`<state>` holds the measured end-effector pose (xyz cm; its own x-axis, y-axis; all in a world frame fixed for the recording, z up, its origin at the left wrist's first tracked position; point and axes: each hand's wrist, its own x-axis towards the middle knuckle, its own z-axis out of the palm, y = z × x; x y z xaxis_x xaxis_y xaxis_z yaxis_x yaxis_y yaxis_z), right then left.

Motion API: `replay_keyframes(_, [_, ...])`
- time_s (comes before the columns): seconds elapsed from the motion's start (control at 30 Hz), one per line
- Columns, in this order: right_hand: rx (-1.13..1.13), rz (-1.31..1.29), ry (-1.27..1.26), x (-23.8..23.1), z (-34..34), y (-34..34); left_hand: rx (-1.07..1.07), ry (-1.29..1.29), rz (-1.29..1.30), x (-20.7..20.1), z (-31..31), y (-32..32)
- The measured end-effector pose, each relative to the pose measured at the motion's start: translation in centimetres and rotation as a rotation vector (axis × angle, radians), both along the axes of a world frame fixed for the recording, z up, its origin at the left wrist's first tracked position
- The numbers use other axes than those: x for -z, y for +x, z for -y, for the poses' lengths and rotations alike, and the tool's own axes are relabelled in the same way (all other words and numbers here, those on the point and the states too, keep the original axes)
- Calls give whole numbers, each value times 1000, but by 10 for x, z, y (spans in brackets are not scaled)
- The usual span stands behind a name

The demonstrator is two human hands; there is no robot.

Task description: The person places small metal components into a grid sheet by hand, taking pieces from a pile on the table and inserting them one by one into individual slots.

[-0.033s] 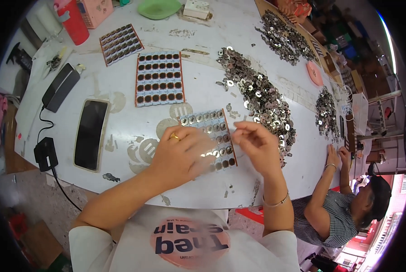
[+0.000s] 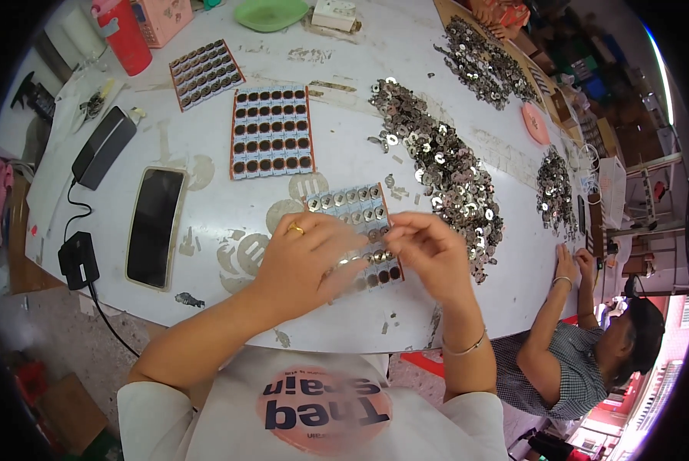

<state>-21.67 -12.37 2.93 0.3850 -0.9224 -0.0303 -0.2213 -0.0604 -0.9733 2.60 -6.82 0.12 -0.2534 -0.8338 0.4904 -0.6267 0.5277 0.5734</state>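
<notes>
A sheet of round dark discs set in rows on a pale blue panel (image 2: pixel 367 207) lies before me, many of its spots topped with small shiny metal pieces. Over its left half rests my left hand (image 2: pixel 302 257), a gold ring on one finger; its fingertips are smeared by motion. My right hand (image 2: pixel 430 250) is at the panel's right edge, thumb and forefinger pinched together. Anything between them is too small to make out. A long heap of small metal washer-like pieces (image 2: pixel 444 157) spreads just beyond my right hand.
Two more disc panels, one nearer (image 2: pixel 273 131) and one farther (image 2: pixel 206 73), lie ahead. A phone (image 2: pixel 154 229) and a black device (image 2: pixel 104 147) sit left. Farther back are a green dish (image 2: pixel 270 13) and a red bottle (image 2: pixel 121 34). Another person (image 2: pixel 582 353) works at right.
My right hand has shifted left, its fingertips now at the panel's edge and closer together. The left hand stays about in place, its fingers still blurred.
</notes>
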Motion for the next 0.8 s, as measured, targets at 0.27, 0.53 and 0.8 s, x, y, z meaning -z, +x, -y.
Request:
replay_keyframes(0.27, [-29,196,137,0,-44,40,53,277,-199,-8,1,15])
replay_keyframes(0.53, [-189,-310,102,-4,-50,34,6,111,160,3,4,27])
replay_keyframes(0.8, [-263,-384,-33,-10,-50,39,26,223,197,0,-2,29])
